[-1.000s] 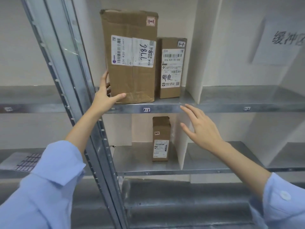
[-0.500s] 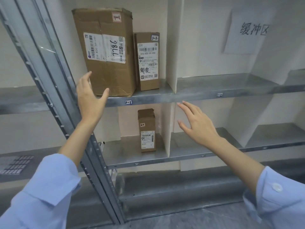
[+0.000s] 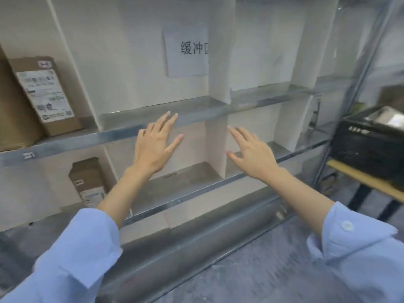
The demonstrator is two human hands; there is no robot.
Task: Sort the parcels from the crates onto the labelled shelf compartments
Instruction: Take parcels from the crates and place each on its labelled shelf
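Note:
Both of my hands hover in front of the metal shelf (image 3: 196, 114), holding nothing. My left hand (image 3: 155, 145) has its fingers spread, level with the upper shelf edge. My right hand (image 3: 251, 149) is also spread, in front of the white divider (image 3: 215, 147) of the lower row. At the far left on the upper shelf stand a large brown parcel (image 3: 13, 114) and a slimmer labelled parcel (image 3: 46, 95) leaning beside it. A small brown parcel (image 3: 88, 182) stands upright in the lower compartment. A black crate (image 3: 369, 143) sits on a table at the right.
A paper sign (image 3: 188, 51) with handwritten characters hangs on the back wall of the upper middle compartment. A steel upright (image 3: 360, 84) frames the shelf's right end. The yellow-edged table (image 3: 367, 182) under the crate sticks out at the right. Grey floor lies below.
My left hand has let go of the large parcel and swung right. The view has turned right, so the parcels have slid to the left edge and the crate has come into view.

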